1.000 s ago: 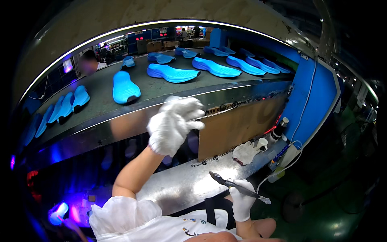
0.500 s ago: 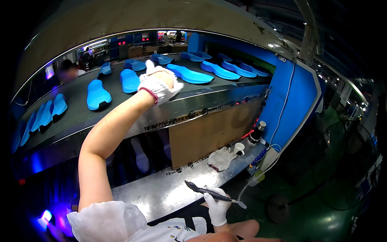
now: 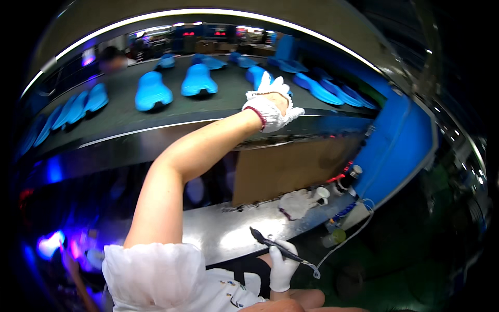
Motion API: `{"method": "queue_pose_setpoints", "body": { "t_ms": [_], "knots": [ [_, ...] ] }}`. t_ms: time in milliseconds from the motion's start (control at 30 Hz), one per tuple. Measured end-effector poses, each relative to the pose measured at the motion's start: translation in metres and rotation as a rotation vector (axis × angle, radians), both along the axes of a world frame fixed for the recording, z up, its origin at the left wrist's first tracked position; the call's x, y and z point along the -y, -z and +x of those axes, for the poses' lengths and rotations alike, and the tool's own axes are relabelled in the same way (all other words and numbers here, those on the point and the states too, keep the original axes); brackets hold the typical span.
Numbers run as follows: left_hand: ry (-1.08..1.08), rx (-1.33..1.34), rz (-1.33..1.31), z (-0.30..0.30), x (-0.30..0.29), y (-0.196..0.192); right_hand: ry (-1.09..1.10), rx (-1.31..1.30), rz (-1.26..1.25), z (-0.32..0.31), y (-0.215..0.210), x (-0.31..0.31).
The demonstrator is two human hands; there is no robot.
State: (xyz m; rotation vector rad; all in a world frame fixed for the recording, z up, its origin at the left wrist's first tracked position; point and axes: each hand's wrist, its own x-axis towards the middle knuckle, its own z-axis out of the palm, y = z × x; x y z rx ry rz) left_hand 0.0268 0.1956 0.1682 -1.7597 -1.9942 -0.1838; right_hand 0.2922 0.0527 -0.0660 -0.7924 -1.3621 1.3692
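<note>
My left hand [image 3: 273, 104], in a white knit glove with a maroon cuff, reaches over the dark conveyor belt [image 3: 174, 112]. Its fingers are spread over a blue shoe sole [image 3: 254, 76], which they partly cover; how firmly they touch it cannot be made out. More blue soles lie to the left, among them one [image 3: 153, 92] and another [image 3: 199, 81] pointing away from me. Low at the front, my right hand [image 3: 283, 262], also white-gloved, is closed round a slim black brush [image 3: 280, 248]. The brush's dark tip points up and left; a pale loop shows at its lower end.
Overlapping soles [image 3: 318, 89] lie by the blue machine housing [image 3: 397, 140]. On the metal ledge [image 3: 213, 234] below the belt are a loose glove [image 3: 297, 204], a white cup [image 3: 322, 195] and a dark bottle [image 3: 351, 177]. A cardboard sheet [image 3: 291, 169] stands behind. Another person [image 3: 112, 61] is beyond the belt.
My left hand has moved right along the belt. The sole beside it, lying crosswise before, now points away from me. The view has shifted; my right hand still holds the brush.
</note>
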Motion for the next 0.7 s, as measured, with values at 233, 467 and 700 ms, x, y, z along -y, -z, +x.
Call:
{"method": "queue_pose_setpoints", "body": {
  "t_ms": [233,467,700],
  "knots": [
    [-0.404,-0.166,0.402,-0.102,0.236,-0.024,-0.118,-0.044,-0.013,-0.011,0.01,0.003],
    [-1.163,-0.042,0.208,-0.243,0.355,0.007,-0.107,0.043,0.094,-0.012,0.016,0.006],
    [-0.467,0.599,0.961,-0.154,0.343,0.037,0.002,-0.042,0.097,-0.011,0.003,0.007]
  ]
}}
